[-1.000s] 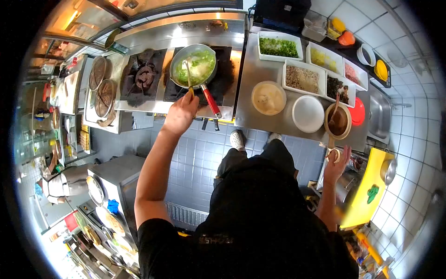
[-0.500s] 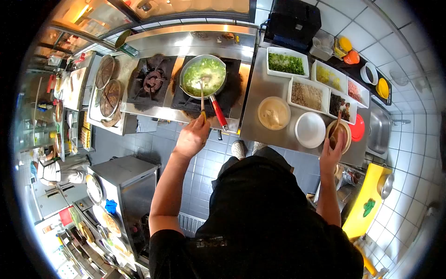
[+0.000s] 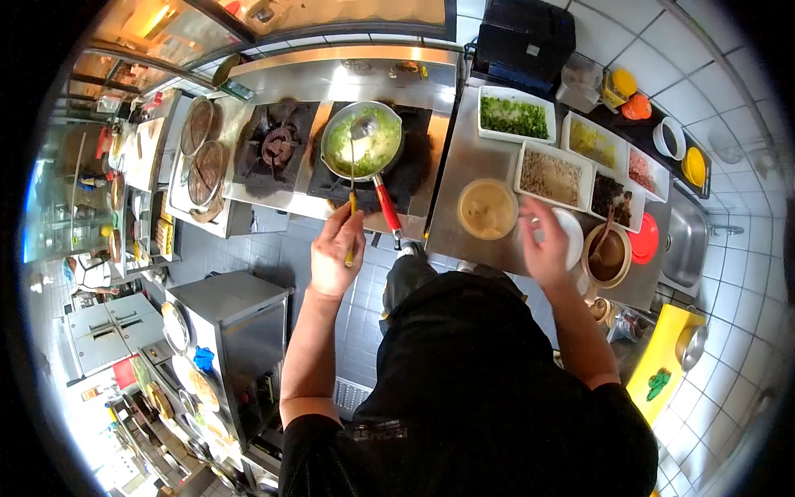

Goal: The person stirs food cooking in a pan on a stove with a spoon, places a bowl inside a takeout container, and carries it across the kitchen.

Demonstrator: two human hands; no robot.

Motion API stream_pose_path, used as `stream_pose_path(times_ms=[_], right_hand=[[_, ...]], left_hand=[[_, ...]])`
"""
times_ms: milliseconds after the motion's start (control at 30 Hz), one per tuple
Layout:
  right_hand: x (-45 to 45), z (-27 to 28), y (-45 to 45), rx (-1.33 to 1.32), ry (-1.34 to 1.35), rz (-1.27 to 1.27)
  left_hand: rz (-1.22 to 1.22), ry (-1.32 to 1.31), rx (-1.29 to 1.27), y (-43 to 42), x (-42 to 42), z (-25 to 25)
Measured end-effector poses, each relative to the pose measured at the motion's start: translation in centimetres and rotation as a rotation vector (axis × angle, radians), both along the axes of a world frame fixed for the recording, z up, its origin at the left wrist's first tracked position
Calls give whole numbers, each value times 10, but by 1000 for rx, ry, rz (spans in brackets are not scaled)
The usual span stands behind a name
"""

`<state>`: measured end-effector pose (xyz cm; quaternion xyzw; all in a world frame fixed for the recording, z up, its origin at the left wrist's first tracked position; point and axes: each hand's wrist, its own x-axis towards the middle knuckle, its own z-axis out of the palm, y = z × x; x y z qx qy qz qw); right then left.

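My left hand (image 3: 338, 251) is closed around the yellow handle of a ladle (image 3: 353, 161). The ladle's bowl rests in a saucepan (image 3: 330, 157) of pale liquid with chopped greens, over the right burner. The pan's red handle (image 3: 387, 207) points toward me, apart from my hand. My right hand (image 3: 546, 248), slightly blurred, hovers over a white round container (image 3: 571, 232) with its fingers apart and nothing visible in them. Right of it, a wooden spoon (image 3: 606, 232) leans in a tub of brown sauce (image 3: 609, 261). A tub of beige paste (image 3: 487, 209) stands to its left.
White trays hold chopped greens (image 3: 515, 116), minced meat (image 3: 551, 176) and a dark ingredient (image 3: 613, 199). A red lid (image 3: 644, 238) lies beside the sink (image 3: 686, 236). The bare left burner (image 3: 277, 145) adjoins the pan. A steel cabinet (image 3: 228, 290) stands behind on the left.
My right hand has let go of the wooden spoon and moved left. The spoon stays in the brown sauce. My left hand has shifted its grip, and the ladle's bowl is farther back in the pan.
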<state>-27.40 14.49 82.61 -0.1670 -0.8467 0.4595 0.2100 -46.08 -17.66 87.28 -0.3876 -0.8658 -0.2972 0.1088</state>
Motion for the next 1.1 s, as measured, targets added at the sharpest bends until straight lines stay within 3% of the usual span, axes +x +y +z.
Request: stream_pose_path(times_ms=[133,200,300,400,433,533,633,833,933,1100], right_hand=[[-53,7,-56,-102,-40,249],[-79,-31,-81,-156,-188,383],[-114,-91,-125,80,-322,368],[-146,-80,-141,-185,-657,443],[-153,-110,-151,-141,-661,393],[-158,-86,-163,-513,-702,344],[-153,-94,-167,-766,-566,350],[-152,-105,-165,-677,-551,391],[-152,-84,-168,-630,-596,360],[-153,-87,-169,-644,-596,351]], left_hand=[[165,-242,258,-6,-27,-22],[241,-415,410,-14,-41,-36],[314,-624,625,-27,-62,-59],[269,-549,549,-39,-76,-73],[266,-556,602,-41,-81,-81],[268,-630,712,-47,-95,-94],[233,-591,758,-53,-104,-105],[120,-346,566,-55,-122,-120],[-95,-91,314,-54,-121,-106],[-290,-114,111,-60,-116,-74]])
